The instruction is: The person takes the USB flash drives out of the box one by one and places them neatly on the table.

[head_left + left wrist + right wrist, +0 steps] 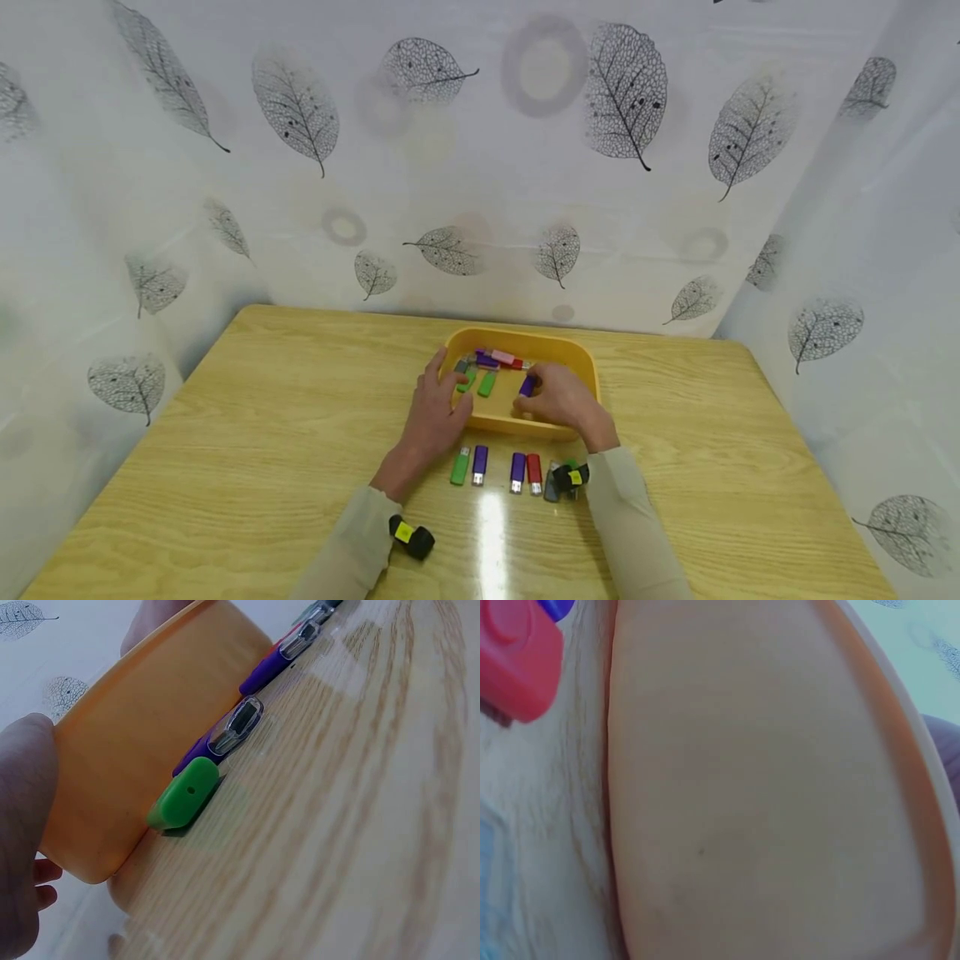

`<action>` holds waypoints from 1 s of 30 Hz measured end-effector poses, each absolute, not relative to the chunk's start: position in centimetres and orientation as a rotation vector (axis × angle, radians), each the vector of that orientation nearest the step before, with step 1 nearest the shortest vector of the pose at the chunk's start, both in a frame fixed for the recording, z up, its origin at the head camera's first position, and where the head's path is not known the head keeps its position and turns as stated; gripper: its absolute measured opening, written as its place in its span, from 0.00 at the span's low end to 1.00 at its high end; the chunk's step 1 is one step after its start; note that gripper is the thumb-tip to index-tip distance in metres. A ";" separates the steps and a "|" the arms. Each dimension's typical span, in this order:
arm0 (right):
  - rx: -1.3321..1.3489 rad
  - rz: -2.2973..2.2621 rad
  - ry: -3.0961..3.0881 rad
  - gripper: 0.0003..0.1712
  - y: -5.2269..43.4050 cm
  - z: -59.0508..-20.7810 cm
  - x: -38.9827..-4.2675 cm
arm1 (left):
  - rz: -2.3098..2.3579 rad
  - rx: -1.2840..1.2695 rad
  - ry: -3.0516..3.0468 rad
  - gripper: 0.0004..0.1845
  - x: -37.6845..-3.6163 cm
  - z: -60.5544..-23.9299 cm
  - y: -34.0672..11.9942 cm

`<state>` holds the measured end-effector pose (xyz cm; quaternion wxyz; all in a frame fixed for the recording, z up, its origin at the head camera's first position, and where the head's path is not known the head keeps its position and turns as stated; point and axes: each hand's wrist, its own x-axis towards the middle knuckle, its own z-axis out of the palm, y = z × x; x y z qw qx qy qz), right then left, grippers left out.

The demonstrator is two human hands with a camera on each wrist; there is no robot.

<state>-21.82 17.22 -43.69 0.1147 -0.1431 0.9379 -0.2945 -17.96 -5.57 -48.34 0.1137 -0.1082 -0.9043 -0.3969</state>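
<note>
A yellow tray (579,348) stands at the middle of the wooden table and holds several USB sticks: green (487,383), purple (486,360), pink (502,357). My left hand (444,398) rests on the tray's front left corner, fingers fairly straight over the rim, thumb against the outer wall (150,727). My right hand (534,397) reaches over the front rim and pinches a purple USB stick (527,385) just inside the tray. In the right wrist view the tray's wall (765,787) fills the frame and the hand is hidden.
A row of sticks lies on the table in front of the tray: green (460,465), purple (480,463), purple (517,471), red (534,472). The left wrist view shows the green stick (184,795) and a purple stick (225,739). Leaf-patterned curtains close in three sides.
</note>
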 end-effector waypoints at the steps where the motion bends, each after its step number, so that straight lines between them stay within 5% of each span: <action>1: -0.422 -0.858 2.752 0.22 17.2 -43.7 -21.8 | -1.164 -0.315 -2.654 0.17 -18.0 -48.3 -5.6; 9: -0.421 -0.825 2.750 0.32 17.4 -43.0 -21.3 | -1.150 -0.307 -2.665 0.17 -18.0 -48.4 -5.5; 19: -0.582 -0.827 2.705 0.21 18.0 -40.2 -19.5 | -1.151 -0.310 -2.660 0.17 -18.1 -48.2 -5.7; 30: -0.598 -0.651 2.731 0.31 17.4 -38.9 -17.7 | -1.156 -0.320 -2.641 0.17 -18.0 -48.4 -5.5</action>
